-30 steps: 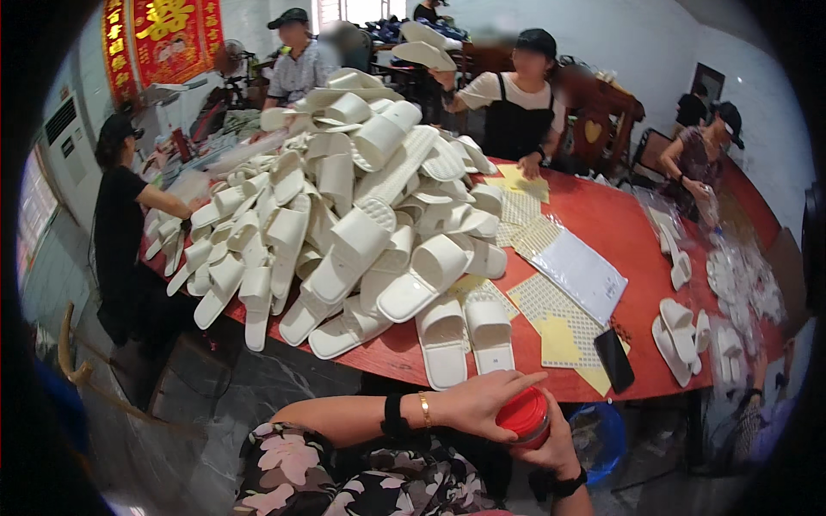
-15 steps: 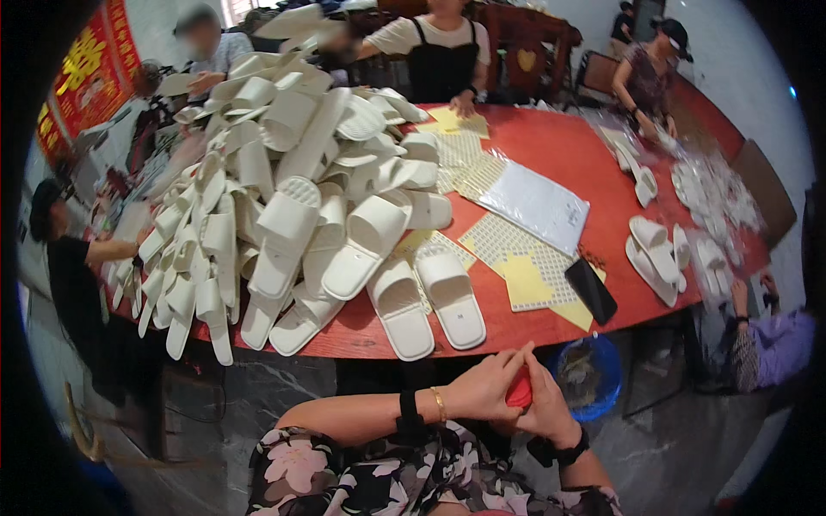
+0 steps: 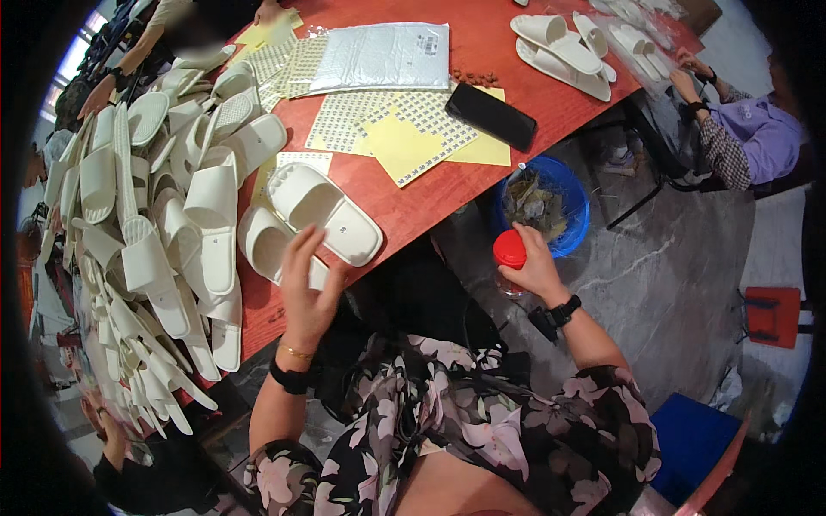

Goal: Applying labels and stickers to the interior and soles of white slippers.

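My right hand (image 3: 540, 271) grips a clear jar with a red lid (image 3: 510, 249), held just off the table's edge beside the blue bin. Raised and empty, my left hand (image 3: 308, 288) has its thumb apart from its fingers. Its fingertips overlap a pair of cream slippers, the left slipper (image 3: 262, 234) and the right slipper (image 3: 351, 225), at the table's near edge. Whether the fingers touch them I cannot tell. A large pile of cream slippers (image 3: 215, 228) rises to the left of that pair.
On the red table (image 3: 482, 39) lie sticker sheets (image 3: 411, 142), a black phone (image 3: 492, 116), a white plastic mailer (image 3: 383, 60) and more slippers (image 3: 564, 52). A blue bin (image 3: 585, 206) with scraps stands on the floor. Co-workers sit around, one in purple (image 3: 766, 142).
My view has swung right and down. My hands, together around something red before, have parted: the left has moved to the slipper pair, while the right keeps the red-lidded jar.
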Action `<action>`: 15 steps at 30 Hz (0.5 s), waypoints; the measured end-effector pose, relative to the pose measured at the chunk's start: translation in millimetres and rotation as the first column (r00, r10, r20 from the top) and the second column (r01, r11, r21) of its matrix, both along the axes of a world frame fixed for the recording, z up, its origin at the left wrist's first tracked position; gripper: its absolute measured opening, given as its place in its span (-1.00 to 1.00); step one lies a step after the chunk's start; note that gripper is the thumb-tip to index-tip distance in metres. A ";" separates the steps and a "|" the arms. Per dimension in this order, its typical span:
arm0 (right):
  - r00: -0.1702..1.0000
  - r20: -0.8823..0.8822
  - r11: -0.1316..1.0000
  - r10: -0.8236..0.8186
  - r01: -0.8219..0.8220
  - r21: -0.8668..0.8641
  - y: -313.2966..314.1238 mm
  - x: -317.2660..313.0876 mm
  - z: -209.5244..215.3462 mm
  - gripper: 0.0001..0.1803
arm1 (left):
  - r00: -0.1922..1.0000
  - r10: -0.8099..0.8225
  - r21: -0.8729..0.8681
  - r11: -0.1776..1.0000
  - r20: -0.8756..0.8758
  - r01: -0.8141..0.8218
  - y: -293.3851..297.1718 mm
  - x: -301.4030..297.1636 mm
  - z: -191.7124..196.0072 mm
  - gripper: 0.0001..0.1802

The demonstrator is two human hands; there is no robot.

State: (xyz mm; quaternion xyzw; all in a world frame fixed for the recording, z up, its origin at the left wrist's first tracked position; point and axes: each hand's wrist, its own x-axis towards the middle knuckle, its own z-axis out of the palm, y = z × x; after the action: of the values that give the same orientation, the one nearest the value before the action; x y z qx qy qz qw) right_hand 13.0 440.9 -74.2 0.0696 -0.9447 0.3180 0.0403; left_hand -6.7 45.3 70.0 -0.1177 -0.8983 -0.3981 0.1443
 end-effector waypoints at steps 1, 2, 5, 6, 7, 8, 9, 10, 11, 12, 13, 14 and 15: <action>0.999 0.032 1.000 0.002 -0.002 0.005 0.7 1.3 -21.4 0.00 | 0.997 0.044 -0.092 0.995 -0.062 -0.050 -11.9 2.1 -9.2 -0.48; 0.998 0.065 1.000 0.004 -0.005 0.012 0.5 2.6 -37.3 -0.01 | 0.991 0.066 -0.167 0.982 -0.115 -0.085 -21.1 2.5 -17.9 -0.49; 0.977 0.214 0.994 0.022 -0.044 0.098 -9.4 -7.7 -82.9 -0.03 | 0.976 0.114 -0.291 0.942 -0.186 -0.165 -38.0 4.4 -46.5 -0.51; 0.973 0.232 0.986 0.023 -0.061 0.157 -13.8 -16.8 -99.7 -0.02 | 0.967 0.142 -0.335 0.919 -0.210 -0.207 -40.7 4.6 -56.4 -0.52; 0.971 0.234 0.987 0.040 -0.075 0.141 -23.2 -27.6 -116.7 -0.02 | 0.966 0.152 -0.350 0.911 -0.209 -0.219 -47.6 7.9 -65.6 -0.52; 0.963 0.262 0.982 0.054 -0.100 0.163 -27.8 -36.3 -131.2 -0.01 | 0.970 0.188 -0.339 0.912 -0.156 -0.232 -50.6 9.0 -75.4 -0.52; 0.955 0.288 0.975 0.070 -0.127 0.184 -33.7 -45.9 -144.9 0.00 | 0.968 0.226 -0.329 0.911 -0.105 -0.249 -54.5 8.9 -81.7 -0.52; 0.961 0.267 0.954 0.068 -0.141 0.264 -36.5 -54.7 -167.5 0.01 | 0.964 0.244 -0.337 0.904 -0.103 -0.264 -54.2 5.4 -81.6 -0.51; 0.962 0.262 0.954 0.076 -0.147 0.263 -30.9 -63.7 -189.5 0.01 | 0.962 0.251 -0.338 0.901 -0.108 -0.273 -50.8 1.0 -81.6 -0.51; 0.940 0.339 0.961 0.038 -0.127 0.244 -19.5 -74.8 -208.8 0.01 | 0.966 0.240 -0.334 0.907 -0.093 -0.258 -44.9 -3.8 -81.4 -0.51; 0.911 0.412 0.969 0.021 -0.120 0.217 -23.0 -90.1 -218.5 0.01 | 0.966 0.243 -0.341 0.904 -0.083 -0.257 -43.7 -5.5 -78.9 -0.50; 0.861 0.508 0.984 0.021 -0.106 0.140 -60.5 -105.7 -207.3 -0.05 | 0.957 0.279 -0.379 0.879 -0.084 -0.289 -58.0 4.6 -70.9 -0.50; 0.941 0.337 1.000 0.013 -0.015 0.004 -25.1 -107.8 -236.7 -0.14 | 0.966 0.244 -0.325 0.910 -0.084 -0.258 -40.6 -7.8 -73.3 -0.51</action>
State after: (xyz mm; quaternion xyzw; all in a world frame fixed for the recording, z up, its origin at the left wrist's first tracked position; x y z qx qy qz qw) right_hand -94.8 415.8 -310.9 0.0210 -0.9381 0.3224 -0.1245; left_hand -14.5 4.7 -3.4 -0.0321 -0.9570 -0.2160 0.1907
